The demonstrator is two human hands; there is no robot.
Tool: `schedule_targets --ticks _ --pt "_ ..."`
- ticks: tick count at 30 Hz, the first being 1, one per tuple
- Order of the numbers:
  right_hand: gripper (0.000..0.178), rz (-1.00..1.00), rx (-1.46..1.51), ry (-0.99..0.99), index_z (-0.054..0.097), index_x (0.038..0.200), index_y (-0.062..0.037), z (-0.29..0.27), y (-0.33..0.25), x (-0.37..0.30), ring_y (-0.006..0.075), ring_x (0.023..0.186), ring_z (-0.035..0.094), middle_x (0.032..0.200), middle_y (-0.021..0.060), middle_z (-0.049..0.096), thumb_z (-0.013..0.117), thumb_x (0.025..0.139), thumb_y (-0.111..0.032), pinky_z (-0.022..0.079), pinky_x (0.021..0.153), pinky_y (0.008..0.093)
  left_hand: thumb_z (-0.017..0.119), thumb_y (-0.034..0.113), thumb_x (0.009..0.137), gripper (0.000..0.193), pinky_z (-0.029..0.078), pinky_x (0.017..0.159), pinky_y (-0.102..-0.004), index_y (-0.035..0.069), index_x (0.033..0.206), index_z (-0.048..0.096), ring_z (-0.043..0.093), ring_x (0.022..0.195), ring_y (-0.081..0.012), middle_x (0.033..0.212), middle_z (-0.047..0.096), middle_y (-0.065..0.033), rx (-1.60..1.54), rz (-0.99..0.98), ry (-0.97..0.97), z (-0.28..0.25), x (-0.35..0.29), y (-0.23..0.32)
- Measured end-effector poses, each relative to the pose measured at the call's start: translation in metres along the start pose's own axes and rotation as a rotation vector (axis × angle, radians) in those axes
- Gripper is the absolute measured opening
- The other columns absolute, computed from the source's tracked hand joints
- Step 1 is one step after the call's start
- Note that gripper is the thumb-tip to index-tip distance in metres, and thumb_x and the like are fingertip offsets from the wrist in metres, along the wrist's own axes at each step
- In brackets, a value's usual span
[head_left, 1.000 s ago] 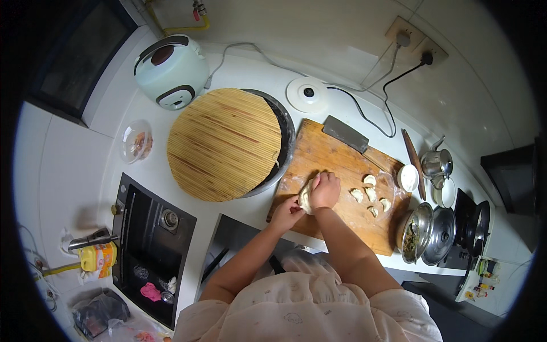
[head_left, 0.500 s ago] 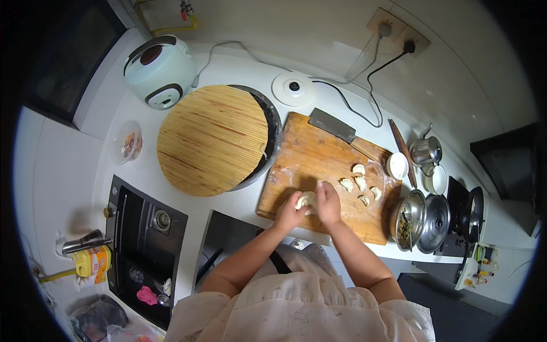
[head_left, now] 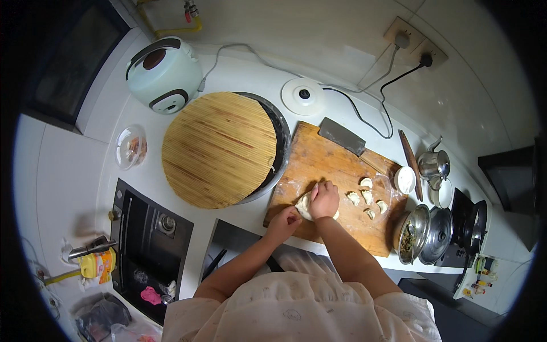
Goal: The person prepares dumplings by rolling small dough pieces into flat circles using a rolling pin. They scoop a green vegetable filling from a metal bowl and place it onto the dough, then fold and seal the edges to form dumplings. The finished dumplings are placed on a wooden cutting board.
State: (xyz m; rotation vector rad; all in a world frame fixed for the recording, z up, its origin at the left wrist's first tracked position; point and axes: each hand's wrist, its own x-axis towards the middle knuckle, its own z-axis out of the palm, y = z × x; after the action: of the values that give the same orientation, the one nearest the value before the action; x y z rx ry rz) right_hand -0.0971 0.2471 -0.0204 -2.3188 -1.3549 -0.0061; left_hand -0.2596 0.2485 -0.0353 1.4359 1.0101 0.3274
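A pale piece of dough (head_left: 303, 207) lies near the front left of the wooden cutting board (head_left: 302, 149), and its far end shows past my right wrist. My right hand (head_left: 324, 199) is curled over its top, with the fingers bent down onto it. At its near left edge, my left hand (head_left: 282, 224) is closed in a pinch; the fingertips touch the dough there. Several small folded dumplings (head_left: 367, 196) rest on the right half of the board. Part of the dough is covered by my right hand.
Across the board's back lies a cleaver (head_left: 342, 135). To the left, a round bamboo mat (head_left: 219, 151) covers most of a dark pan. A white bowl (head_left: 405, 180), rolling pin (head_left: 411, 165) and steel bowl of filling (head_left: 413, 235) stand right. The sink (head_left: 151, 245) is front left.
My right hand has come down over the dough with its fingers bent. My left hand has drawn back toward me, from cupping a folded dough piece to a pinch. The view has shifted slightly.
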Motion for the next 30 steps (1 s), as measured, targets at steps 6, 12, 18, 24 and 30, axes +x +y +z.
schedule_targets --ticks 6,12,18,24,30 --pt "0.031 0.163 0.006 0.060 0.062 0.078 -0.0031 0.011 0.003 0.024 0.0320 0.077 0.055 0.082 0.0135 0.058 0.046 0.089 -0.028 0.045 0.068 0.0416 0.064 0.012 0.083 0.043 0.047 0.081 -0.0265 -0.002 0.119 0.045 0.058 0.093 -0.0122 0.101 0.061 -0.0085 -0.283 0.033 0.082 0.033 0.031 0.006" --pt "0.052 0.885 1.163 -0.166 0.062 0.080 -0.0050 -0.020 0.035 0.006 0.0165 0.069 0.049 0.069 0.0045 0.053 0.034 0.096 -0.046 0.041 0.070 0.0314 0.065 0.011 0.078 0.050 0.046 0.084 -0.0378 0.005 0.123 0.043 0.056 0.100 -0.0320 0.113 0.056 -0.0173 0.144 0.212 0.249 0.046 0.032 0.028" --pt "0.034 0.062 0.513 -0.120 0.063 0.093 0.0007 -0.056 0.020 -0.014 0.0394 0.093 0.053 0.092 0.0208 0.061 0.043 0.093 -0.027 0.041 0.084 0.0434 0.064 0.003 0.067 0.046 0.047 0.082 -0.0398 0.010 0.112 0.054 0.055 0.101 -0.0313 0.116 0.054 -0.0101 0.631 0.668 0.073 0.044 0.018 0.022" --pt "0.018 -0.157 0.261 -0.058 0.065 0.089 -0.0074 -0.050 0.008 -0.051 0.0313 0.093 0.053 0.093 0.0118 0.060 0.054 0.081 -0.019 0.042 0.082 0.0413 0.062 -0.003 0.075 0.043 0.048 0.085 -0.0350 0.004 0.116 0.049 0.055 0.106 -0.0289 0.119 0.053 -0.0139 0.226 0.520 0.150 0.016 -0.005 -0.013" --pt "0.014 -0.231 0.106 -0.093 0.061 0.085 -0.0083 -0.020 0.007 -0.018 0.0311 0.084 0.050 0.089 0.0110 0.055 0.054 0.074 -0.015 0.042 0.075 0.0416 0.057 -0.006 0.079 0.044 0.050 0.079 -0.0291 0.001 0.121 0.045 0.058 0.097 -0.0211 0.110 0.053 -0.0141 -0.062 0.250 0.211 -0.001 -0.005 -0.021"
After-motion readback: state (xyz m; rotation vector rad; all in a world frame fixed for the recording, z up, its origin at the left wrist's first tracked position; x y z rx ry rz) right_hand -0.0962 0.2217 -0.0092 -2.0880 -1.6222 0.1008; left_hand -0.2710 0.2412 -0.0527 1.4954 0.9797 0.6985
